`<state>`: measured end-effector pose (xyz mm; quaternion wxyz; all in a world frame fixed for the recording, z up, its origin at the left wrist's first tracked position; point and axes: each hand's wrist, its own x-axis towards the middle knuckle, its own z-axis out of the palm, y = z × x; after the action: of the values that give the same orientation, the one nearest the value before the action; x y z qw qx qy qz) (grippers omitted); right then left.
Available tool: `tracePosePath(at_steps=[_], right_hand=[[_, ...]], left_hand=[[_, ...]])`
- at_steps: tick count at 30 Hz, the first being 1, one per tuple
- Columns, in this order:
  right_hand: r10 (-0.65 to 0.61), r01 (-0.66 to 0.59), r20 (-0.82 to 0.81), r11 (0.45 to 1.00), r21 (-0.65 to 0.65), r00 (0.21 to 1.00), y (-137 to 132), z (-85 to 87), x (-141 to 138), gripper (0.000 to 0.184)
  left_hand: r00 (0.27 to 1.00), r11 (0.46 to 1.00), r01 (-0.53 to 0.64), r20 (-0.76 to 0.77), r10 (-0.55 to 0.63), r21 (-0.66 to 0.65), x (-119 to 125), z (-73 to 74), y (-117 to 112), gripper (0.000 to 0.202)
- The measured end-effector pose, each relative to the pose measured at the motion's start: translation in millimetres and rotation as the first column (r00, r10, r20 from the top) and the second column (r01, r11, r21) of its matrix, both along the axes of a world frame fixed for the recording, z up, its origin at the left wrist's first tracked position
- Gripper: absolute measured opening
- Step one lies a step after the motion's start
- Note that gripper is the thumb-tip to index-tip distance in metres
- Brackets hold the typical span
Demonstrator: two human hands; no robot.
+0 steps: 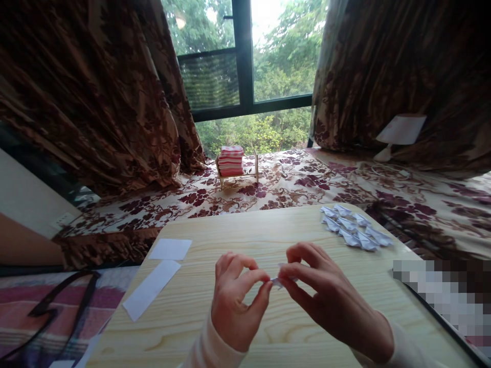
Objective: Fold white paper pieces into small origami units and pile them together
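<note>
My left hand [237, 299] and my right hand [326, 296] meet above the near middle of a light wooden table [238, 230]. Both pinch a small folded piece of white paper [279, 281] between thumb and fingertips. The paper is mostly hidden by my fingers. Several folded white paper pieces [355, 232] lie in a heap at the table's far right corner.
Two white paper strips [151, 288] [171, 249] lie on the table's left side. Beyond the table a floral cloth [291, 184] carries a small wooden rack with a red-and-white stack [231, 161]. Brown floral curtains frame a window. A white card [401, 130] leans at the right.
</note>
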<state>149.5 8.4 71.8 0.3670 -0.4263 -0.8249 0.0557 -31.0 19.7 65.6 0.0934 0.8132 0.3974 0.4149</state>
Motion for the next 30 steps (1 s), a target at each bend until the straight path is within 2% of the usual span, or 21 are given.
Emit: tracePosePath(at_steps=[3,6,9,12,14,17,20,22,30], right_hand=[[0.062,-0.066,-0.055,0.994,-0.083,0.997,-0.3,1.1,-0.4,0.014],[0.096,-0.107,-0.086,0.986,-0.13,0.992,-0.1,-0.2,-1.3,0.019],[0.098,-0.109,-0.074,0.982,-0.152,0.992,2.0,-3.5,-1.3,0.021],[0.101,-0.115,-0.088,0.976,-0.183,0.991,6.4,-7.5,1.3,0.021],[0.084,-0.117,-0.164,0.972,-0.203,0.983,9.2,-10.0,5.2,0.02],[-0.024,-0.059,-0.317,0.967,-0.248,0.948,10.8,-13.5,11.9,0.021],[-0.115,-0.015,-0.356,0.939,-0.343,0.928,8.7,-17.6,13.3,0.024],[-0.127,-0.027,-0.369,0.922,-0.385,0.921,6.7,-20.8,9.9,0.027],[-0.147,-0.06,-0.447,0.907,-0.416,0.882,6.3,-26.6,-2.9,0.027]], left_hand=[[0.997,0.99,0.048,0.074,-0.038,-0.131,2.3,-1.5,-3.2,0.011],[0.983,0.949,0.109,0.171,-0.059,-0.296,4.6,-2.6,-6.1,0.013],[0.977,0.915,0.124,0.21,-0.044,-0.384,5.9,-4.9,-5.7,0.013],[0.98,0.907,0.115,0.198,-0.035,-0.406,6.6,-7.6,-2.8,0.012],[0.978,0.901,0.104,0.208,-0.016,-0.422,6.5,-9.3,-1.1,0.013],[0.964,0.882,0.078,0.262,0.053,-0.466,5.5,-11.9,-0.2,0.015],[0.951,0.859,0.074,0.296,0.093,-0.506,5.4,-14.5,-1.0,0.016],[0.945,0.852,0.089,0.314,0.092,-0.516,6.6,-15.8,-2.2,0.017],[0.947,0.823,0.114,0.312,0.08,-0.556,14.1,-21.0,-7.4,0.014]])
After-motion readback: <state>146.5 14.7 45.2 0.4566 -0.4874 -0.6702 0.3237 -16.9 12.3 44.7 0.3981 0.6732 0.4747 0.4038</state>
